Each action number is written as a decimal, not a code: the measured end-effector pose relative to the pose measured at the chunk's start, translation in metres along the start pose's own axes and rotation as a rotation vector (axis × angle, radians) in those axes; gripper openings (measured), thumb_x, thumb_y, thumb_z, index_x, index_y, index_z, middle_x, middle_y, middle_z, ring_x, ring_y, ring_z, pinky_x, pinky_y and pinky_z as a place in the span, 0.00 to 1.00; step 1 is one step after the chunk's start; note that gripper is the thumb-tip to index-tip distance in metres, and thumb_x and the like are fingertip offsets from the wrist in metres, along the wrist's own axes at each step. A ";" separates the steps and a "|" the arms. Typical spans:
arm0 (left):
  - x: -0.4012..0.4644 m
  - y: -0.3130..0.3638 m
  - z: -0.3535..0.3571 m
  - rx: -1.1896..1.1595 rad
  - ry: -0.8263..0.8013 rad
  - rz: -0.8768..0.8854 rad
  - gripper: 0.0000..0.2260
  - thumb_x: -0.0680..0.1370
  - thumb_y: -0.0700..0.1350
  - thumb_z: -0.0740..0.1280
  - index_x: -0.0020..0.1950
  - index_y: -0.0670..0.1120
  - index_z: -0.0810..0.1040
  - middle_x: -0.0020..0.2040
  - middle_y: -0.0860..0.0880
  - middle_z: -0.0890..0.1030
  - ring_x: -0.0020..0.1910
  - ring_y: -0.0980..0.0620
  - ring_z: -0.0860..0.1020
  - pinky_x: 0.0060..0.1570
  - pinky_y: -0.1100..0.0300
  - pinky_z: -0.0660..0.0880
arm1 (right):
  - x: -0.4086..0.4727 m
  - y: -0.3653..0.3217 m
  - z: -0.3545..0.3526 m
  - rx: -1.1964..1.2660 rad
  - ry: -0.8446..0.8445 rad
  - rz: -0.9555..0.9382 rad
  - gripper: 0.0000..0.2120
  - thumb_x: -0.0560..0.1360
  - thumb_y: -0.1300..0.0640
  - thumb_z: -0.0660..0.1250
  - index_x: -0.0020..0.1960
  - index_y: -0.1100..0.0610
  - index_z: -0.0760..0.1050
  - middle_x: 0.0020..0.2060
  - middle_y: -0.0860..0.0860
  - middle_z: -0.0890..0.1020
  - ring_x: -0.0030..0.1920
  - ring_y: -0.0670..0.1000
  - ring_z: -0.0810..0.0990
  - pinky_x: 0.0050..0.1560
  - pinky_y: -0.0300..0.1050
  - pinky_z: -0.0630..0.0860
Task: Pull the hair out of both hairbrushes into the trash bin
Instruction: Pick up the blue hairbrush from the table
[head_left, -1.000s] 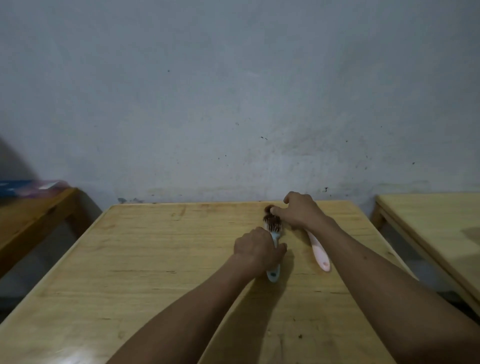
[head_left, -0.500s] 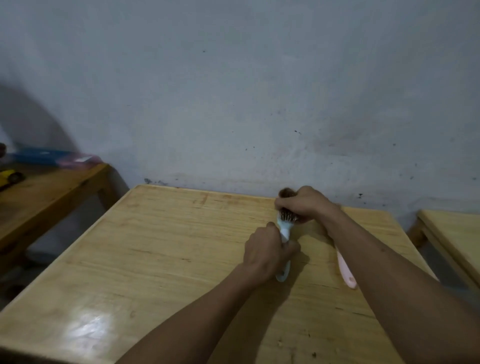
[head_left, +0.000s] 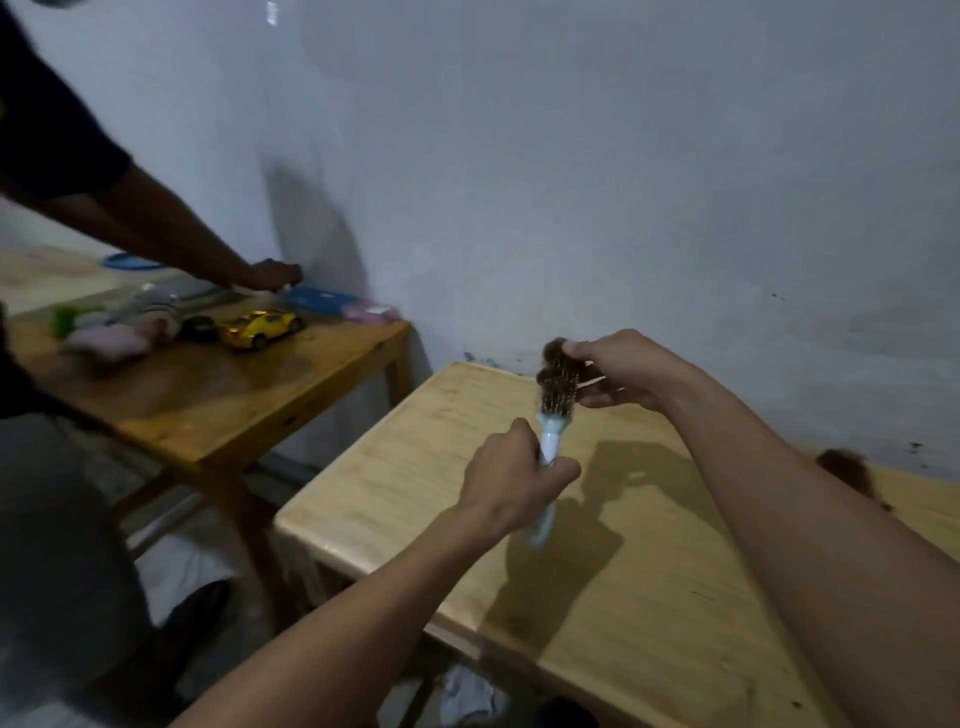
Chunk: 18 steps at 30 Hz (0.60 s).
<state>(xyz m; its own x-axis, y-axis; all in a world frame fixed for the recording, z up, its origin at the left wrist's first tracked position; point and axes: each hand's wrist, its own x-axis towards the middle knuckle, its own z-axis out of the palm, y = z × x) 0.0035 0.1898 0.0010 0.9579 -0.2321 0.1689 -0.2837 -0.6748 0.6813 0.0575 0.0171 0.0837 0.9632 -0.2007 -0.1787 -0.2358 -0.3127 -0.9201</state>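
Observation:
My left hand grips the handle of a light blue hairbrush, held up above the wooden table. Brown hair is tangled in the bristles at the brush's head. My right hand pinches that hair at the top of the brush. A second clump of brown hair shows on the table behind my right forearm; the pink brush it belongs to is hidden by the arm. No trash bin is in view.
To the left stands another wooden table with a yellow toy car, cloths and a blue case. Another person's arm reaches over it. A grey wall runs behind both tables. Floor gap lies between them.
The blue brush has been lifted off the table and now stands upright in my left hand. My view has swung left, bringing the other table and a person into sight.

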 end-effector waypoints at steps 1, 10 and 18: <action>-0.004 -0.010 -0.012 -0.016 0.013 -0.038 0.15 0.73 0.55 0.71 0.42 0.46 0.70 0.37 0.49 0.76 0.36 0.46 0.76 0.32 0.53 0.67 | 0.001 -0.006 0.015 0.005 -0.042 -0.009 0.12 0.82 0.54 0.68 0.56 0.64 0.80 0.45 0.57 0.85 0.36 0.53 0.86 0.33 0.43 0.83; -0.054 -0.108 -0.119 -0.805 0.033 -0.397 0.16 0.82 0.53 0.64 0.61 0.42 0.75 0.42 0.39 0.84 0.33 0.42 0.81 0.36 0.51 0.80 | -0.011 -0.052 0.182 0.002 -0.404 -0.130 0.11 0.84 0.57 0.66 0.56 0.65 0.79 0.44 0.58 0.85 0.37 0.52 0.86 0.34 0.42 0.83; -0.120 -0.212 -0.155 -0.806 0.392 -0.495 0.29 0.79 0.64 0.66 0.54 0.37 0.82 0.32 0.45 0.80 0.26 0.48 0.77 0.30 0.53 0.73 | -0.050 -0.060 0.318 -0.140 -0.757 -0.128 0.07 0.83 0.57 0.67 0.56 0.60 0.81 0.47 0.55 0.86 0.42 0.50 0.86 0.40 0.41 0.83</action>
<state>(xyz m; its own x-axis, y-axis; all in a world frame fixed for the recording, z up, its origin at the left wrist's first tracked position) -0.0448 0.4696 -0.0531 0.9476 0.2875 -0.1391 0.1234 0.0723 0.9897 0.0648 0.3409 0.0373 0.7975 0.5175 -0.3103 -0.0828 -0.4155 -0.9058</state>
